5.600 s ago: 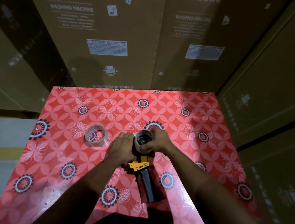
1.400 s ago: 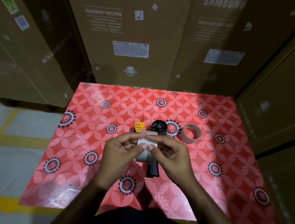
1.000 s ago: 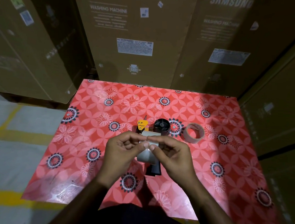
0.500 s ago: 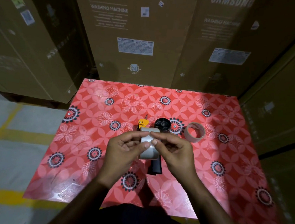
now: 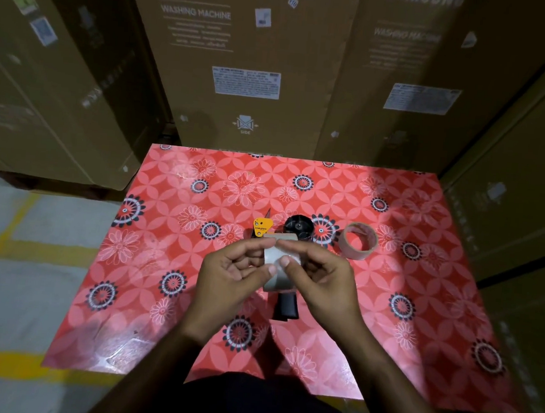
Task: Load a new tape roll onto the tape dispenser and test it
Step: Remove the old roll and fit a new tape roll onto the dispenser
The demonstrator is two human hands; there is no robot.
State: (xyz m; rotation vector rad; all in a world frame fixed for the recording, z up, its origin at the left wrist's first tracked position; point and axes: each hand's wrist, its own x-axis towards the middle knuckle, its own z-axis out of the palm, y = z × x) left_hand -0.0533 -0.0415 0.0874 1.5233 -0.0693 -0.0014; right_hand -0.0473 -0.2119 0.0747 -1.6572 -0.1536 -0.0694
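A clear tape roll [image 5: 280,265] is held edge-on above the table, between both hands. My left hand [image 5: 229,278] grips its left side, and my right hand [image 5: 321,278] pinches its top face with thumb and fingers. Beneath the roll the tape dispenser [image 5: 297,231] lies flat on the table, with its bare black spool hub and yellow blade guard showing and its black handle pointing toward me. The roll and my hands hide the middle of the dispenser.
A thin, near-spent tape roll [image 5: 358,240] lies on the table right of the dispenser. The table [image 5: 192,297] has a red floral cover. Tall cardboard washing machine boxes [image 5: 249,74] wall in the back and both sides. Grey floor with yellow lines lies left.
Over the last second the roll stayed between both hands, with my right fingers shifting on its top face. Earlier both hands were at the dispenser's hub, and the thin roll lay on the left.
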